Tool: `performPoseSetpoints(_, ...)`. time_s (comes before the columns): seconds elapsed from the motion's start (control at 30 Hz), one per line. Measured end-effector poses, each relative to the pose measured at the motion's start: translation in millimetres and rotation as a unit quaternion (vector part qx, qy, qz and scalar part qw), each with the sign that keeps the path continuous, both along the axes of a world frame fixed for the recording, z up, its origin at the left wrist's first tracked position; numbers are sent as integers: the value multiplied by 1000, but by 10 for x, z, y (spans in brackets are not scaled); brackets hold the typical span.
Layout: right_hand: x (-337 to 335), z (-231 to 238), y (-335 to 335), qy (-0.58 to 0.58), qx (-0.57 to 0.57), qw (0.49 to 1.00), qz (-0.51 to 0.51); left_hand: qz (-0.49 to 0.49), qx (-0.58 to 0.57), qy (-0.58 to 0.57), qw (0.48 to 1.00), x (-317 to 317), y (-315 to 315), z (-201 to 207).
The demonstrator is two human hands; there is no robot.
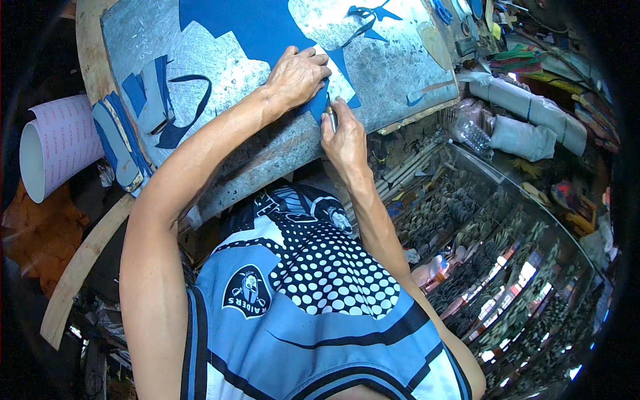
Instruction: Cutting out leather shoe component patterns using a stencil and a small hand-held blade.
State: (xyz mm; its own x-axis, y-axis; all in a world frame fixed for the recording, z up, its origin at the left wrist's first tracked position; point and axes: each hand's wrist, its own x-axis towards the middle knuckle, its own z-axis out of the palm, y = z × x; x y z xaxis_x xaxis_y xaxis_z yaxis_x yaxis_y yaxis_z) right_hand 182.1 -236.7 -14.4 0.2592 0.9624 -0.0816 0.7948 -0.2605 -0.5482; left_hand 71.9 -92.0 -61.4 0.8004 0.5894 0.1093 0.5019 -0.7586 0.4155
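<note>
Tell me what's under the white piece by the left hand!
Blue material peeks out beside the white piece. The part directly beneath is covered, so I can't see it.

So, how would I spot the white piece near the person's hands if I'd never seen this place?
Find the scuffed grey tabletop across the top of the picture, then the big blue sheet on it. Follow the blue toward the person, to the left hand; just right of its fingers lies the white piece. Its pale, narrow shape stands out against the blue material around it.
</note>
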Motion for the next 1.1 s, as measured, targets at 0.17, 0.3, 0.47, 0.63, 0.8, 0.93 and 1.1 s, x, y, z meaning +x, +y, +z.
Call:
performPoseSetpoints(0.17, 35, 46, -28, 26, -21, 999, -7, -2, -10, 8, 1000, -4, 10, 37)
performPoseSetpoints(0.3, 124, 41, -47, 19, -19, 999, 27, 8, -11, 6, 1000, 2, -7, 16)
performPoseSetpoints(0.47, 241, 95, -27, 8, -49, 997, 65, 18, -13, 15, 1000, 4, -23, 13)
performPoseSetpoints(0.63, 442, 121, 10, 25, -57, 990, 128, 23, 6, -4, 1000, 3, -50, -10)
performPoseSetpoints(0.8, 614, 172, 81, 18, -69, 978, 195, 46, -2, 19, 999, 74, -92, 82)
performPoseSetpoints(0.93, 687, 157, 82, 28, -77, 976, 202, 92, -44, 50, 994, 180, -196, 193)
performPoseSetpoints(1.1, 770, 223, 129, -39, -96, 971, 218, 125, -30, 67, 989, 196, -250, 205)
